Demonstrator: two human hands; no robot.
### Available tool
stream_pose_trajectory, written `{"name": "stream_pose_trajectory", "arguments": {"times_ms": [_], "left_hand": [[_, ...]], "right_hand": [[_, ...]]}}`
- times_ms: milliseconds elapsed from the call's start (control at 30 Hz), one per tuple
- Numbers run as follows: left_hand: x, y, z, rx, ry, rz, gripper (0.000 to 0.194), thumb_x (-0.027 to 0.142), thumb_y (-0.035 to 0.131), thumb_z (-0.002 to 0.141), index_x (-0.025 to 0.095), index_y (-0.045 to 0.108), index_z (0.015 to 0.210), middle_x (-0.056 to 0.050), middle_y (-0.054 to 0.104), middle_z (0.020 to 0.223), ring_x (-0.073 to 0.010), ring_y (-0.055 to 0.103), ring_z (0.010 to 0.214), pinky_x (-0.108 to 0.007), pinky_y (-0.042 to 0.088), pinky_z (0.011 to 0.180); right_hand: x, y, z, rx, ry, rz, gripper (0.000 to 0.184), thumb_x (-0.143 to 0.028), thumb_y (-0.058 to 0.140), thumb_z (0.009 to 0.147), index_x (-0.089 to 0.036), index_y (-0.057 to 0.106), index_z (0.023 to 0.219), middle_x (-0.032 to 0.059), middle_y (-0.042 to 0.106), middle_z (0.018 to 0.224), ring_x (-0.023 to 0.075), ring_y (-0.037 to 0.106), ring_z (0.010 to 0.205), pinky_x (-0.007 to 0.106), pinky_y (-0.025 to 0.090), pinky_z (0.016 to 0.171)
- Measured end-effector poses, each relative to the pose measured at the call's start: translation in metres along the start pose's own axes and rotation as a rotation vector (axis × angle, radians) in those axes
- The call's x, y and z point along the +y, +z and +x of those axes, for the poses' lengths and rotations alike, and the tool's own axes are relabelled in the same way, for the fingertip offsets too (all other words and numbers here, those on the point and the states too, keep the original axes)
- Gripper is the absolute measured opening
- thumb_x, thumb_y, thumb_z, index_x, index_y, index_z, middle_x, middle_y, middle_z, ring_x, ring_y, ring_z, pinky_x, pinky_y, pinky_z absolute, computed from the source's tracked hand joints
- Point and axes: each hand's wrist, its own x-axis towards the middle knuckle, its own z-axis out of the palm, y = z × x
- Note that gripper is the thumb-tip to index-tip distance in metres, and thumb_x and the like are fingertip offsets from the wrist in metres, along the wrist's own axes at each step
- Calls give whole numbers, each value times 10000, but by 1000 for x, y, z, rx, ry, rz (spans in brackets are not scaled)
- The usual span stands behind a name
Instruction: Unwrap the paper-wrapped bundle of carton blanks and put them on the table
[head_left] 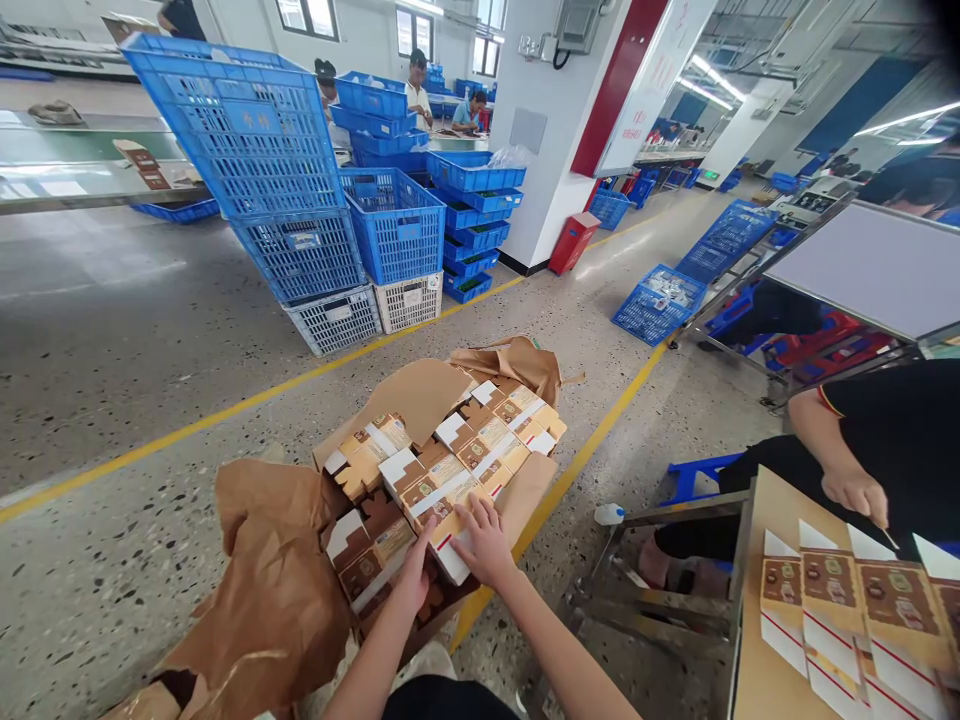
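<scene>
**Both hands on a stack of flat cartons**

Down on the floor, inside torn brown wrapping paper, lie bundles of flattened printed cartons. The left hand clasps the near stack's left side, fingers curled under; the right hand lies spread flat on top. Thin card, likely light singly but hefty stacked, and slippery, so grip both edges. A co-worker's hand works at the table on the right

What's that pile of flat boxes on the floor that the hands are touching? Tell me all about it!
The pile of flat boxes is unfolded printed card, brown and tan with white flaps and red lines, stacked in overlapping rows. It lies on the floor in torn-open brown wrapping paper. The left hand and right hand both rest on its near end.
</scene>
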Motion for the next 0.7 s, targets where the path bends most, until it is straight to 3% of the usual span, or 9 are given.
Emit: {"name": "stream_pose_trajectory", "arguments": {"times_ms": [133,267,367,500,700], "left_hand": [[6,4,-6,7,-4,-14,315,343,574,875,158,576,1129,-76,619,1126,-183,621,946,-391,541,803],[11,10,-11,86,-38,-19,289,338,571,879,147,584,1096,-61,634,1049,-154,625,853,-342,548,729],[13,10,-12,128,-46,-29,286,338,575,877,148,583,1091,-53,633,1021,-140,620,812,-320,546,694],[10,9,-9,164,-30,-35,289,335,570,880,151,577,1102,-55,626,1032,-141,617,818,-318,545,691],[5,8,-4,167,10,19,312,353,561,883,156,567,1124,-57,621,1049,-140,612,814,-316,541,688]], "right_hand": [[5,-2,0,11,-29,16,530,-454,519,898,-244,486,1383,99,375,1527,322,360,1373,482,340,1087],[16,-5,-1,-15,-97,35,526,-329,576,874,-217,489,1380,102,386,1520,310,360,1374,472,327,1107],[19,-7,-5,-10,-115,53,567,-334,602,855,-183,477,1387,136,384,1515,316,358,1374,481,310,1117],[16,-5,-13,21,-82,80,631,-369,657,810,-167,475,1379,195,369,1506,353,349,1374,529,322,1095],[15,4,-23,104,40,134,478,-261,649,831,-158,538,1284,173,429,1452,303,401,1343,454,358,1094]]}}
